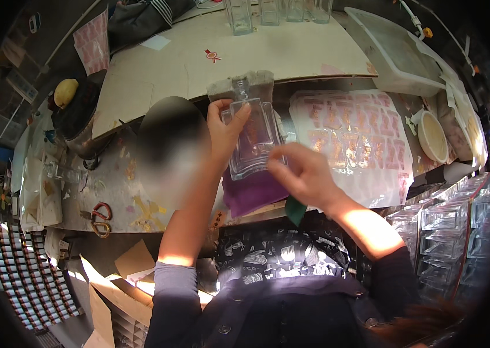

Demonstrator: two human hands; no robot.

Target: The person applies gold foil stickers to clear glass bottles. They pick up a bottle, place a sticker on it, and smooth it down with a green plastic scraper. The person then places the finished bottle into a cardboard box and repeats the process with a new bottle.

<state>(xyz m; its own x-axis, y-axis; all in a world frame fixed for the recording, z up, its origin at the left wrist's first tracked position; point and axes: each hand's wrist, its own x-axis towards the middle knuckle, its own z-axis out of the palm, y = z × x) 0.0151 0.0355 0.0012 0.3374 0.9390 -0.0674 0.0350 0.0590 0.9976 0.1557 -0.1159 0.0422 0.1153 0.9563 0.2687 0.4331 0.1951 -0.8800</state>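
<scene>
A clear rectangular glass bottle (252,136) with a short neck leans in the middle of the table, its neck pointing away from me. My left hand (228,130) grips it near the shoulder, thumb on the front face and fingers behind. At the bottle's lower right edge, my right hand (307,176) has its fingers curled, with thumb and forefinger tips close together. Anything between those tips is too small to tell. Beneath the bottle lies a purple cloth (250,196). To the right is a sheet of pink and gold decals (352,142).
Several glass bottles (239,16) stand on the pale board (169,69) at the back. A translucent tub (398,55) and a round white bowl (432,137) sit right. Red-handled scissors (101,219) lie left. Stacked glass bottles (445,232) stand lower right, an opened cardboard box (108,290) lower left.
</scene>
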